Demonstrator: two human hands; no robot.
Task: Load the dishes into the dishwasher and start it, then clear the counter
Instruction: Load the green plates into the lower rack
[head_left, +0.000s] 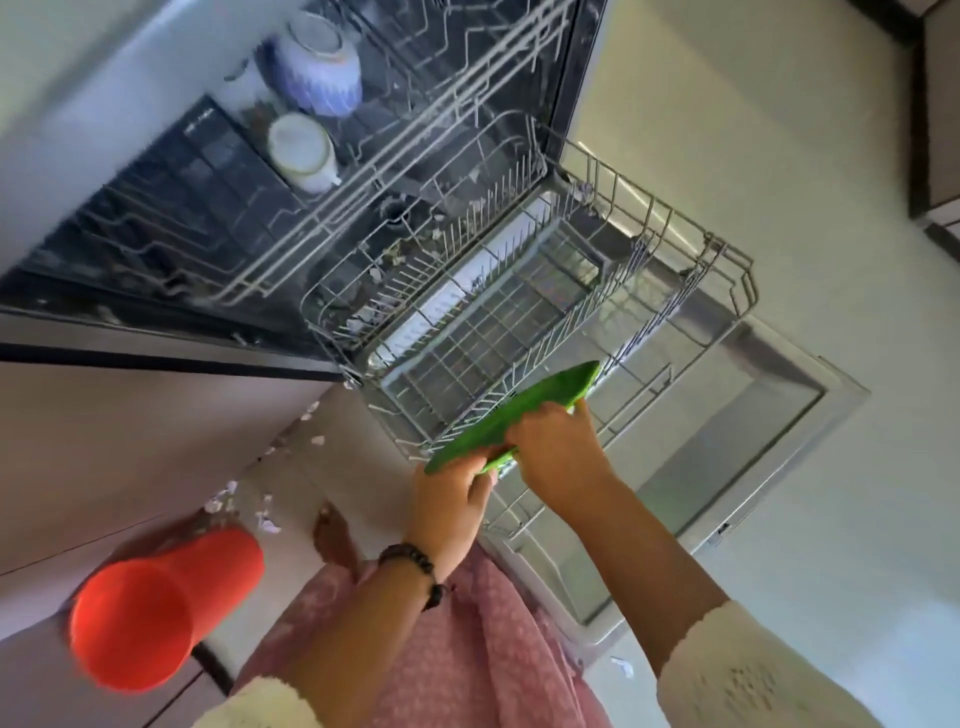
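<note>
Nearest: pink patterned garment (467, 649) at bottom centre, white knit sleeve (753, 670) on the right arm. Red plastic cup (156, 608) low left, open mouth toward camera, apparently on the floor beside the cabinet front (130, 431); contact point not clear. Small pale scraps (265, 519) scattered on the floor just beyond the cup. Dark beaded bracelet (415, 564) on the left wrist. Left hand (449, 499) gripping the near end of the green plate (514, 418), fingers curled round its rim. Right hand (558, 452) holding the same plate nearer its middle, fingers wrapped over the top edge. Plate held on edge, tilted, at the near corner of the lower rack (727, 291), down among the tines; whether seated in a slot, cannot tell. Lower rack pulled out over the open dishwasher door (753, 431), otherwise carrying only bits of debris at its far left. Further in, upper rack (415, 119) with a white cup (301, 150) and a blue-and-white bowl (319, 65), both turned over, near each other. Pale floor (779, 156) to the right of the machine.
</note>
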